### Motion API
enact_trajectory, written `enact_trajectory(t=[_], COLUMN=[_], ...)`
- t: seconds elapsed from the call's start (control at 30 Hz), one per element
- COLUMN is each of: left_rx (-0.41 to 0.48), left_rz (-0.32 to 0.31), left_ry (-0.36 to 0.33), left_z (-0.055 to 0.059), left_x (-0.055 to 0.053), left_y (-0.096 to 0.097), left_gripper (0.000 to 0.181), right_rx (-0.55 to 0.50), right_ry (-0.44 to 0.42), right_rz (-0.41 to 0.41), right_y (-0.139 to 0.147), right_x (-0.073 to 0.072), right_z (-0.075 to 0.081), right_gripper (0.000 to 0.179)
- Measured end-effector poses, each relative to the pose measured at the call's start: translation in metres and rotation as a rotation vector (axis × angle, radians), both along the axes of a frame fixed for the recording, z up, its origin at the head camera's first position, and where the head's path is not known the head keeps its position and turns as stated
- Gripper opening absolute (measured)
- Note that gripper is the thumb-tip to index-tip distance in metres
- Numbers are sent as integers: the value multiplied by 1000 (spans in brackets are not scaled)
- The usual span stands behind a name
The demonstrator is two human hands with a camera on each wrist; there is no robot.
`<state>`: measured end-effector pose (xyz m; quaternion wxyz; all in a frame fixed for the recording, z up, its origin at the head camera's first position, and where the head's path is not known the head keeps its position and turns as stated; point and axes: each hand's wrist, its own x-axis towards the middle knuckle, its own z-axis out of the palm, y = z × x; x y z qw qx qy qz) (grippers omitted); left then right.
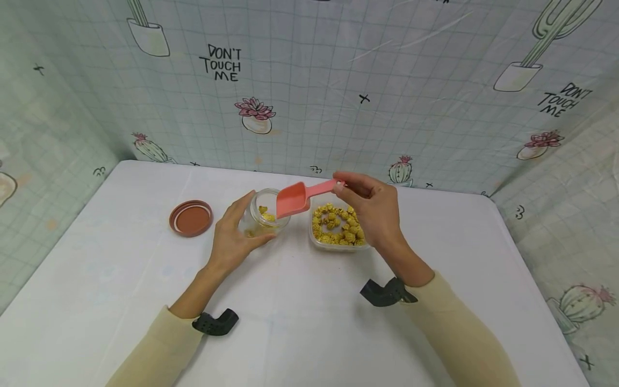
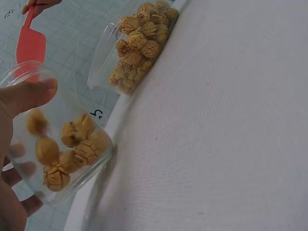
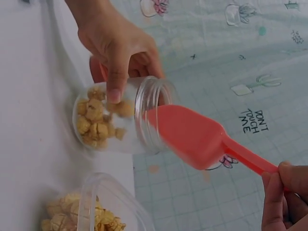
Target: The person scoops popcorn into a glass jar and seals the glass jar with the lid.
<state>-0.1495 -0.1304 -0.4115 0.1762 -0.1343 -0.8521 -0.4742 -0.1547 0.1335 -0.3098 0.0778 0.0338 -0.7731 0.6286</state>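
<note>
My left hand (image 1: 232,236) grips a clear jar (image 2: 72,103) round its side, thumb on one side and fingers on the other. Several round yellow-brown popcorn pieces (image 3: 91,120) lie in the bottom of the jar, and one or two look blurred above them. With thumb and fingertips my right hand (image 1: 372,207) pinches the handle end of a coral-pink scoop (image 1: 293,200). The scoop's front edge tips into the jar's mouth, as the right wrist view shows. In the head view its bowl looks bare of popcorn.
Right of the jar stands a clear plastic tub (image 1: 338,248) of popcorn, partly behind my right hand. A brown-red round lid (image 1: 191,218) lies on the white table (image 1: 300,322) to the left. A patterned cloth (image 1: 309,107) hangs behind the table.
</note>
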Motion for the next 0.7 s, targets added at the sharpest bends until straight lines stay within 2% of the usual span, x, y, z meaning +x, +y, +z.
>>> enact_trajectory(t=[0.17,0.4,0.7], left_rx=[5,5,27], left_rz=[-1,5,6], left_ry=[-2,-9,-12], left_z=[0,1,1], left_x=[0,2,0], left_y=[1,1,-1], left_gripper=[93,93,93], right_rx=[44,40,-69], right_ry=[28,33,-15], right_rz=[13,10,-40], right_y=[0,0,10], right_x=[1,2,4], right_z=[4,7,0], right_gripper=[29,29,32])
